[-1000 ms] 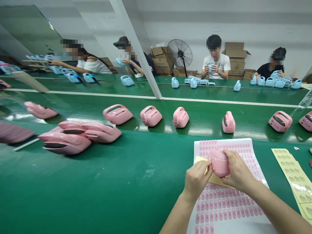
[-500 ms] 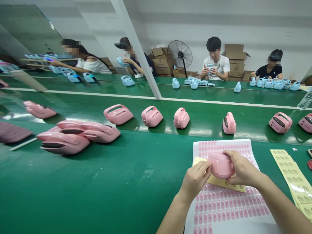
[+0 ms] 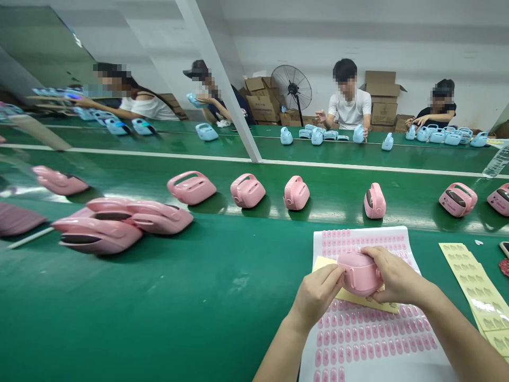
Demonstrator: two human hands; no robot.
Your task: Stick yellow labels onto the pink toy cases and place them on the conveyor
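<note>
Over the sheet (image 3: 368, 365), the right hand (image 3: 398, 279) grasps a pink device (image 3: 361, 276), left hand (image 3: 316, 297) pinched against it.

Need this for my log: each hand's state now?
Right hand: holding the rounded pink plastic device.
Left hand: pinched closed at its edge; any contents hidden.

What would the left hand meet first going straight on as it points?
The pink device, held in the right hand; the left hand seems to touch it, though depth is unclear.
</note>
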